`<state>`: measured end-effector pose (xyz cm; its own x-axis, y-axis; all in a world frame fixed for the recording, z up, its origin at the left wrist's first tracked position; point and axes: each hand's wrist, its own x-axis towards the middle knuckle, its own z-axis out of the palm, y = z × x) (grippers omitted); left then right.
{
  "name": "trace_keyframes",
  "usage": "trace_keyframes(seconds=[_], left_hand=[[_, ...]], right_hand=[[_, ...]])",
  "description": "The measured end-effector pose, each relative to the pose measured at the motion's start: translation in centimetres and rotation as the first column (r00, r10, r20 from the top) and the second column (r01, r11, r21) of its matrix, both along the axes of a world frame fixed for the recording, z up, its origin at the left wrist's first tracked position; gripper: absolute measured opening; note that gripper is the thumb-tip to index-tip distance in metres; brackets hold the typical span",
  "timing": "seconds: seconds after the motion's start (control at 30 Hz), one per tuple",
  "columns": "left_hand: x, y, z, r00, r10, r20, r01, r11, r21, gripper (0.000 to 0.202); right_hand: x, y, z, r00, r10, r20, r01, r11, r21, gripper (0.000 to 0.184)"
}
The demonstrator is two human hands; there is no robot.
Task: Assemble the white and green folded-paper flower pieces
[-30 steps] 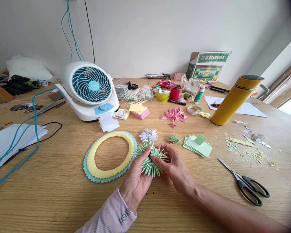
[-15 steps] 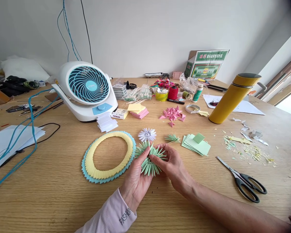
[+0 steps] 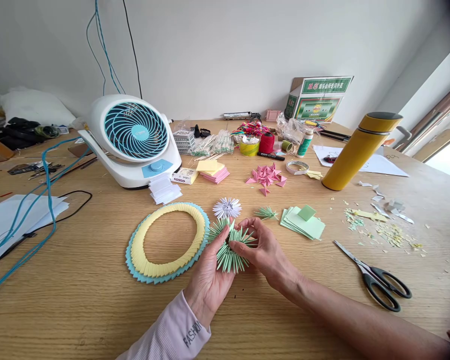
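A round, spiky piece of folded green paper [image 3: 232, 257] is held between both my hands over the table. My left hand [image 3: 212, 272] cups it from below and the left, thumb lying on its top. My right hand [image 3: 264, 252] pinches its right side, with the thumb near the centre and the fingers behind. Just beyond it lie a white spiky paper piece [image 3: 227, 207] and a small green folded paper cluster [image 3: 266, 213]. A paper ring [image 3: 138, 250], yellow inside and blue outside, rests to the left of my left hand.
Black-handled scissors [image 3: 377, 277] lie at the right, near paper scraps [image 3: 393, 234]. Green paper sheets [image 3: 302, 223], pink folded pieces [image 3: 268, 176] and a pink paper stack [image 3: 215, 175] sit farther back. A fan [image 3: 135, 132] stands at the left, a yellow flask [image 3: 360, 152] at the right.
My hands keep their hold on the green paper piece, which has tilted very slightly. The whole view has shifted a little; nothing else has visibly moved.
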<state>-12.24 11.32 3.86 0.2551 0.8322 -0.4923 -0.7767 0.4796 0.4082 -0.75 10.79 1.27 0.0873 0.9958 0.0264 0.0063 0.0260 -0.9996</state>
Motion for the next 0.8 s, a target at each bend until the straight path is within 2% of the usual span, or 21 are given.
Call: trace_keyframes(seconds=[0.17, 0.43, 0.57, 0.67, 0.8], left_hand=[[-0.05, 0.03, -0.18, 1.000, 0.004, -0.002, -0.004, 1.000, 0.004, 0.028], [0.03, 0.09, -0.48, 0.999, 0.044, -0.014, -0.044, 0.999, 0.011, 0.027], [0.13, -0.03, -0.31, 0.998, 0.050, -0.025, -0.049, 0.998, 0.028, 0.024], [0.19, -0.22, -0.02, 0.998, 0.041, -0.041, -0.040, 0.999, 0.035, 0.019], [0.33, -0.41, 0.35, 0.996, 0.054, -0.067, -0.051, 0.997, 0.053, 0.022]], right_hand=[[0.06, 0.11, -0.15, 1.000, 0.012, -0.009, -0.012, 0.999, -0.037, 0.031], [-0.16, -0.16, 0.17, 0.985, 0.066, -0.160, -0.082, 0.992, -0.093, 0.040], [-0.20, -0.17, 0.42, 0.973, 0.085, -0.217, -0.117, 0.983, -0.142, 0.041], [-0.22, -0.16, 0.65, 0.964, 0.113, -0.241, -0.144, 0.983, -0.115, 0.037], [-0.29, -0.19, 0.84, 0.964, 0.068, -0.257, -0.105, 0.985, -0.135, 0.037]])
